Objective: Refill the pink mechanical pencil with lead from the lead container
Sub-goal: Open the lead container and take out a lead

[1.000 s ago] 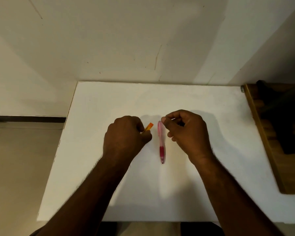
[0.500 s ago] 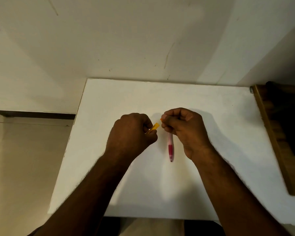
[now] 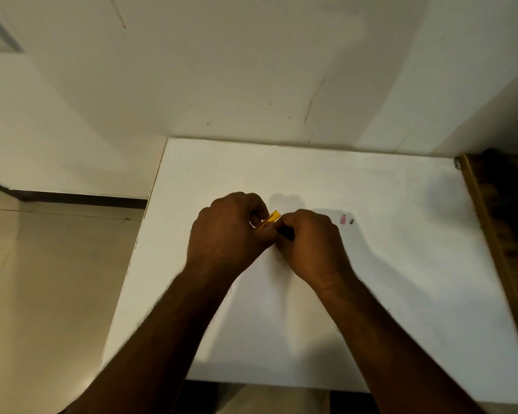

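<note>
Both hands meet over the middle of the flat white table top [image 3: 371, 309], a little nearer its far edge than its near one. The left hand [image 3: 231, 234] is curled into a loose fist around a small flat yellow-orange plastic lead container [image 3: 268, 220], whose free end pokes out between thumb and fingers and tilts up toward the far right. The right hand [image 3: 310, 243] is also curled closed, its knuckles pressed against the left hand's fingers just beside the container. A short dark shape shows in the gap under its fingers where the two hands touch; what it is cannot be told, and the pink mechanical pencil itself is not visible, so its place cannot be read from this view.

To the right of the right hand, apart from it and toward the far right part of the table, lie a tiny pink cap-like piece [image 3: 343, 219] and just beside it a tiny dark grey piece [image 3: 351, 221]. A brown wooden board [image 3: 491, 234] runs along the table's right edge. A pale plastered wall [image 3: 251, 70] stands behind the far edge.
</note>
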`<state>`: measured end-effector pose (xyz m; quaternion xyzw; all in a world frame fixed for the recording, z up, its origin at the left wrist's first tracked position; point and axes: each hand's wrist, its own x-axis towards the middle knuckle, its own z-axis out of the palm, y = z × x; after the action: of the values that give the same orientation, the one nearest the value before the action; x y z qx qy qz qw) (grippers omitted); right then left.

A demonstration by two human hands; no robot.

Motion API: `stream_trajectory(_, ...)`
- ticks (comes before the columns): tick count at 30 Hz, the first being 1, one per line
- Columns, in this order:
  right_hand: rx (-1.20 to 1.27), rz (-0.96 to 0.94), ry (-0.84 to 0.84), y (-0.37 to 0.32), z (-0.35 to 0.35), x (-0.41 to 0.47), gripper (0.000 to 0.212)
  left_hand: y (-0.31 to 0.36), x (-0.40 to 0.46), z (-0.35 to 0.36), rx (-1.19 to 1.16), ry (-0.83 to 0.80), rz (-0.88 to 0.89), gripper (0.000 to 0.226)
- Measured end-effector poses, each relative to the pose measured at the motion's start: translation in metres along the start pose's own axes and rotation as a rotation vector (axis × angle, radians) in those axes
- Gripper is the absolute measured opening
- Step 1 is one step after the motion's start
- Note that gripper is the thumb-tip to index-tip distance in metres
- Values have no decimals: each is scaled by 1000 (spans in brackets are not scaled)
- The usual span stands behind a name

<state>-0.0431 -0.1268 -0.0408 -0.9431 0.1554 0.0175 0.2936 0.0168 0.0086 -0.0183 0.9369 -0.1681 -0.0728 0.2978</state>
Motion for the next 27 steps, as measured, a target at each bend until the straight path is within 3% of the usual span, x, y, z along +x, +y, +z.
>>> stream_trajectory(3,169,62,63,6,-3,4,12,1,0,-1,-14,-12,-2,18)
stream_trajectory(7,842,304,42,11,-19,7,12,4,1,2,-29,-24,28,15)
stream_trajectory(9,1039,338,-17,9,-24,6,12,5,2,3,-41,-35,49,16)
stream_trajectory(18,1306,465,-54,17,-32,1,13,12,6,7,-130,-26,208,13)
stream_trajectory(27,1367,481,-88,28,-37,-3,14,20,8,11,-146,-6,328,11)
